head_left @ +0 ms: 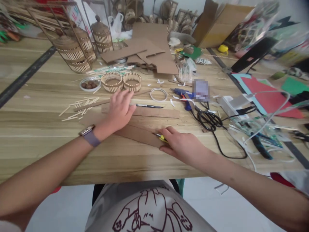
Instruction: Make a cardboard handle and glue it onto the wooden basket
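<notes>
My left hand lies with its fingers stretched out over cardboard pieces, just below two round slatted baskets. To its right a cardboard strip lies on the table with a black pen along its upper edge. My right hand is closed around a yellow utility knife, most of which the fingers hide. The knife's tip is over a second cardboard strip, which slants from under my left hand toward my right hand. Whether the blade touches the card I cannot tell.
Loose wooden sticks and a bowl of brown balls lie at left. A tape roll, a blue glue gun and coiled black cable are at right. Slatted lanterns and cardboard sheets stand behind.
</notes>
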Demonstrator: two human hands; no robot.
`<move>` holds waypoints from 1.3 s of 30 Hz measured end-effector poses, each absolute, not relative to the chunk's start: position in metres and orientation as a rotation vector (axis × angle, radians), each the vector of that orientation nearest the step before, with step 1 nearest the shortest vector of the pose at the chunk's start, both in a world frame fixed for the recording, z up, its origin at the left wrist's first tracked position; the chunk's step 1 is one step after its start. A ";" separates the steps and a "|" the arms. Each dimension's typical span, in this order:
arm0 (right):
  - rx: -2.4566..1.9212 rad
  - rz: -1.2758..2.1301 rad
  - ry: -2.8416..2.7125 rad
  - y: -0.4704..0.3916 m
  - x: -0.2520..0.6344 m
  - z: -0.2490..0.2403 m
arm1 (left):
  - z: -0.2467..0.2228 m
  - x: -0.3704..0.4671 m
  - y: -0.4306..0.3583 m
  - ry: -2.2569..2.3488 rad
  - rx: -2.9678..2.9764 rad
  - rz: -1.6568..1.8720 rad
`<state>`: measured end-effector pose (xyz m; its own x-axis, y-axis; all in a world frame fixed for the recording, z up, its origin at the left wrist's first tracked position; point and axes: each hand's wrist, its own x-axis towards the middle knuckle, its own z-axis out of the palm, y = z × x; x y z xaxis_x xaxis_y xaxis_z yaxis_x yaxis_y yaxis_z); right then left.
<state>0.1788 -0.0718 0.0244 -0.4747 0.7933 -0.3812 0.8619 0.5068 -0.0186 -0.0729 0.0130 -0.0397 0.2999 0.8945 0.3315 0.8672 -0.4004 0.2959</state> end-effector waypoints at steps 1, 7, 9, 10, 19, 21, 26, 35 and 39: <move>1.367 -0.290 2.426 -0.073 0.189 0.025 | -0.038 -0.079 0.010 1.703 2.487 0.704; 1.354 -0.256 2.431 -0.081 0.235 0.028 | -0.041 -0.090 -0.017 1.710 2.553 0.622; 1.361 -0.232 2.441 -0.078 0.232 0.030 | -0.042 -0.085 -0.022 1.707 2.580 0.588; 1.364 -0.205 2.434 -0.075 0.226 0.032 | -0.043 -0.081 -0.024 1.703 2.590 0.573; 1.107 -0.224 2.487 -0.038 0.146 0.039 | -0.055 -0.063 -0.020 1.684 2.567 0.428; 1.072 -0.216 2.481 -0.034 0.138 0.036 | -0.054 -0.063 -0.021 1.674 2.580 0.416; 1.043 -0.189 2.505 -0.032 0.133 0.029 | -0.048 -0.062 -0.023 1.647 2.573 0.421; 1.014 -0.116 2.519 -0.029 0.125 0.025 | -0.051 -0.061 -0.024 1.644 2.593 0.423; 0.973 -0.050 2.558 -0.030 0.132 0.024 | -0.052 -0.062 -0.023 1.670 2.561 0.418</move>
